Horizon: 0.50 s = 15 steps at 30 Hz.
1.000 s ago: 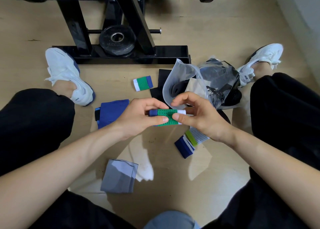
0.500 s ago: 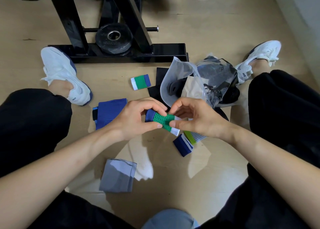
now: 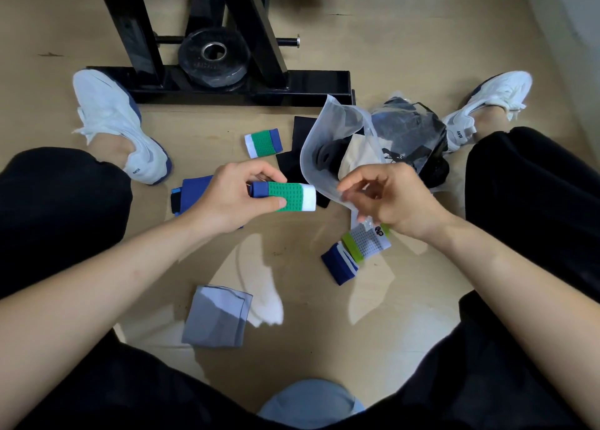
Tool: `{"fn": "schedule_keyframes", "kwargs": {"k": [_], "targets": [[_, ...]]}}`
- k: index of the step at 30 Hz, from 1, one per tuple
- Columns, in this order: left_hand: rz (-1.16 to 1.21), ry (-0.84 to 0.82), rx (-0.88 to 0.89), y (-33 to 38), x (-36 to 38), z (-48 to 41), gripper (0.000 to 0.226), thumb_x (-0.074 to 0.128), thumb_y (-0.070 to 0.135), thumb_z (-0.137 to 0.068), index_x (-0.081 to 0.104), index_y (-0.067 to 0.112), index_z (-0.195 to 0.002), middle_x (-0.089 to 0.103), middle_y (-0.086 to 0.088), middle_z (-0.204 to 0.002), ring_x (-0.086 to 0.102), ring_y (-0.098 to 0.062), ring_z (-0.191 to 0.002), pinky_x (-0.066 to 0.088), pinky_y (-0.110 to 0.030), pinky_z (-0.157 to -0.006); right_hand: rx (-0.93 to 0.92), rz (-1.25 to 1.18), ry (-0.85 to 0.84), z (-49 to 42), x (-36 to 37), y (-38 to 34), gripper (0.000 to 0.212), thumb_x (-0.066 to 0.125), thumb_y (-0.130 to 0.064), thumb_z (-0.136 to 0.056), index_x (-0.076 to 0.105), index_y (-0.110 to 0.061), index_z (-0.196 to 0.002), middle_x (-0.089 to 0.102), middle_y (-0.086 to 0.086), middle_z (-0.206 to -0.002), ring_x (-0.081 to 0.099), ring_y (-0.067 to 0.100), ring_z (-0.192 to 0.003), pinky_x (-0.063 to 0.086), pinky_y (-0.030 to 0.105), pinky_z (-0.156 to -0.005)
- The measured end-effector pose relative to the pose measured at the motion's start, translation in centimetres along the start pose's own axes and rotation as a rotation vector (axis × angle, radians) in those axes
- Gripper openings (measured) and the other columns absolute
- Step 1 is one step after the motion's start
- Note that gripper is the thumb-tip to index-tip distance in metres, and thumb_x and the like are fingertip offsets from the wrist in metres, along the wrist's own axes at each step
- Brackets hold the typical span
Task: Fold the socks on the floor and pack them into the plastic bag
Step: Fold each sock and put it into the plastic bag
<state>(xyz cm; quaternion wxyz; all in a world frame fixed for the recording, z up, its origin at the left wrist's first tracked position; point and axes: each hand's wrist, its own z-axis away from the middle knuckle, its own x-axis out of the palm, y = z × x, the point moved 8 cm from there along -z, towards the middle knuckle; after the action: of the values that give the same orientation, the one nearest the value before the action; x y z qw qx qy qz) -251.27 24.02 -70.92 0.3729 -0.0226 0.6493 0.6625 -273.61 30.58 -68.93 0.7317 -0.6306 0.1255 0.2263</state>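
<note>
My left hand (image 3: 227,199) holds a folded sock with blue, green and white bands (image 3: 292,197) level above the floor. My right hand (image 3: 396,199) is off that sock, and its thumb and fingers pinch the near rim of the clear plastic bag (image 3: 328,127). The bag lies open on the floor with dark and beige items inside. A matching folded green sock (image 3: 263,142) lies on the floor beyond my left hand. Loose on the floor are a blue sock (image 3: 191,195), a grey sock (image 3: 216,320), a white sock (image 3: 266,306) and a navy and lime pair (image 3: 341,265).
A black sock (image 3: 292,166) lies partly under the bag. A black metal weight stand (image 3: 227,85) with a weight plate (image 3: 212,57) stands just beyond the socks. My legs in black trousers and white shoes (image 3: 110,121) frame the floor on both sides.
My right hand let go of the green sock and moved right to the bag's rim. My left hand now holds the folded sock alone, level again.
</note>
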Motion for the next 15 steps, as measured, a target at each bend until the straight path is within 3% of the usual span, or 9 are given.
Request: {"fn": "schedule_keyframes", "kwargs": {"k": [2,4,7,10,13,15], "targets": [[0.041,0.008,-0.002,0.1,0.4,-0.2,0.024,0.084,0.013,-0.079,0.072,0.022,-0.098,0.074,0.01,-0.1,0.069,-0.004,-0.098,0.058,-0.028,-0.087,-0.16,0.189,0.229,0.1,-2.1,-1.2,0.016,0.073,-0.006,-0.086,0.073,-0.02,-0.094,0.066,-0.008,-0.086,0.06,0.009,-0.061,0.045,0.014,-0.063],[0.082,0.009,-0.022,0.1,0.9,-0.5,0.024,0.083,0.014,-0.081,0.07,0.018,-0.101,0.075,0.009,-0.102,0.07,-0.003,-0.1,0.059,-0.031,-0.089,-0.239,0.334,0.359,-0.1,-3.5,-1.6,0.02,0.077,-0.008,-0.081,0.073,-0.014,-0.1,0.059,-0.001,-0.102,0.058,0.009,-0.081,0.045,0.018,-0.077],[0.141,0.014,-0.029,0.5,1.6,-0.9,0.024,0.08,0.013,-0.085,0.066,0.015,-0.104,0.076,0.007,-0.102,0.071,-0.002,-0.098,0.06,-0.035,-0.087,-0.177,0.614,0.389,-1.3,-4.1,0.0,0.041,0.081,-0.014,-0.076,0.069,-0.017,-0.115,0.048,0.01,-0.13,0.045,0.033,-0.112,0.042,0.035,-0.093],[0.154,0.022,-0.01,1.0,2.3,-1.7,0.024,0.077,0.015,-0.088,0.062,0.019,-0.106,0.075,0.009,-0.104,0.069,-0.001,-0.1,0.06,-0.034,-0.086,-0.078,0.672,0.309,-2.3,-4.1,1.7,0.053,0.079,-0.012,-0.078,0.063,-0.019,-0.128,0.044,0.011,-0.14,0.049,0.037,-0.112,0.048,0.046,-0.093],[0.126,0.032,0.055,1.4,3.0,-3.3,0.02,0.073,0.016,-0.091,0.061,0.023,-0.105,0.074,0.011,-0.104,0.068,-0.002,-0.101,0.06,-0.037,-0.085,-0.025,0.59,0.276,-3.0,-4.4,2.3,0.058,0.068,0.001,-0.082,0.056,-0.014,-0.136,0.05,0.004,-0.134,0.057,0.021,-0.092,0.052,0.042,-0.087],[0.108,0.038,0.109,1.7,3.7,-4.5,0.018,0.071,0.016,-0.092,0.062,0.026,-0.104,0.072,0.014,-0.105,0.066,-0.001,-0.103,0.059,-0.037,-0.083,-0.03,0.567,0.298,-3.0,-4.8,2.2,0.063,0.059,0.008,-0.081,0.054,-0.013,-0.139,0.053,0.003,-0.134,0.06,0.02,-0.094,0.052,0.037,-0.089]]}}
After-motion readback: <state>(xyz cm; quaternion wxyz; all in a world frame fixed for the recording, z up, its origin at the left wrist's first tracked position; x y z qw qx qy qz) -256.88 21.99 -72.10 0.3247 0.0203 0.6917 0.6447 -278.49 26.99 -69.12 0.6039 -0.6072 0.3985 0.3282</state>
